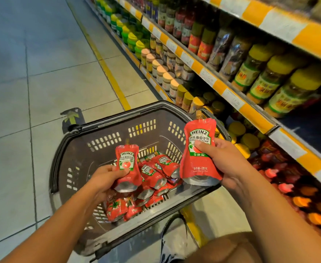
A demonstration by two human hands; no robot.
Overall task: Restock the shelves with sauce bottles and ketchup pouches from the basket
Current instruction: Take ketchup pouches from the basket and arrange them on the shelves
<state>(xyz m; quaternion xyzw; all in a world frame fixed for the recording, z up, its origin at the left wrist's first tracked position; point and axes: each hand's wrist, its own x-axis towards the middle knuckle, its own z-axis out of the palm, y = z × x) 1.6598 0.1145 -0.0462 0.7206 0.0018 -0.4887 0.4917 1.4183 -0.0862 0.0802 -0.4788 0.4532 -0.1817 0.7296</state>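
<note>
Ketchup pouches [127,168] [199,151] gripped in both hands [106,179] [220,160].

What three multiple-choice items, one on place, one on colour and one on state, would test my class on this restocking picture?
1. Where do the shelves stand?
A. to the person's right
B. to the person's left
C. behind the basket

2. What colour are the ketchup pouches in the basket?
A. green
B. red
C. blue

3. What are the hands doing?
A. both hang idle
B. only one holds a pouch
C. each holds a pouch

Answers:
1 A, the stocked shelves fill the picture's right side.
2 B, the pouches are red with green labels.
3 C, the left hand grips one pouch and the right hand another.
</note>
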